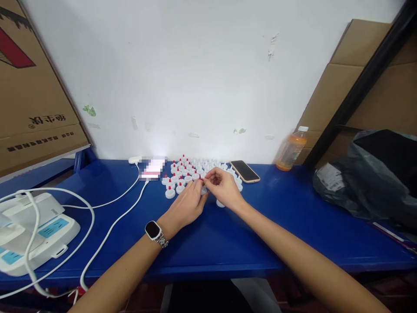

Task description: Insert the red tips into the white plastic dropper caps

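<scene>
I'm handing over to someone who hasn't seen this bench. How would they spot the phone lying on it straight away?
Start at the long blue table against the white wall. Right of the cluster of small white plastic caps with red tips lies the dark-screened smartphone in a tan case, flat and face up. It is the only flat dark rectangle there, between the caps and the orange drink bottle with a white lid.

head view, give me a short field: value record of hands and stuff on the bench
left hand: wears a watch, fingertips at a small white cap
right hand: pinching a red piece at the same cap
caps: white with red tips, clustered by the wall
phone: right of caps, face up
bottle: orange drink, upright
table: blue
</scene>
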Tool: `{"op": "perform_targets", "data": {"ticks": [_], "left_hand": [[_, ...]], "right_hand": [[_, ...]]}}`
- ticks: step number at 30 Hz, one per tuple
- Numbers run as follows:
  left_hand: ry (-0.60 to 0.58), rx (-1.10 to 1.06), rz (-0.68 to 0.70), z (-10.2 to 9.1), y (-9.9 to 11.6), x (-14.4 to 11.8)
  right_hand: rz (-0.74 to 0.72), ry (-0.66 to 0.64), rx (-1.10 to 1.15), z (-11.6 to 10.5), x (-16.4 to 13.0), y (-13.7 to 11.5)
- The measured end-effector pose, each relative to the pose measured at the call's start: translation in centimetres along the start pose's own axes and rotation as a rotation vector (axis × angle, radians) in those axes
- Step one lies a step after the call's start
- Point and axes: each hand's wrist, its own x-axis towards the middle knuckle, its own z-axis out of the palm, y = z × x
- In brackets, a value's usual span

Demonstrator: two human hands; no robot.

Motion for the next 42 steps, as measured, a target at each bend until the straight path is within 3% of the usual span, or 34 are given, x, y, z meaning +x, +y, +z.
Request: {"op": "perform_targets", "data": {"ticks": [12,23,38,42], "left_hand": [[0.043,-0.086,-0.029,-0.1,0.2,-0.1],[0.023,-0.009,0.031,-0.5,0.4,0.0],[0.017,-0.241,0.018,0.7,0.3,0.1],[0.008,-0.369,-0.052,0.6,0.5,0.2]], "right_hand": [[-0.115,0.126,0.008,0.4,-1.0,-0.6],[-0.193,0.086,-0.003,0.9,-1.6,-0.4],[-0.229,0.014,-0.031,0.1,-1.7,-0.6],[-0.185,0.016,0.015,-0.4,-1.6,0.2]]}}
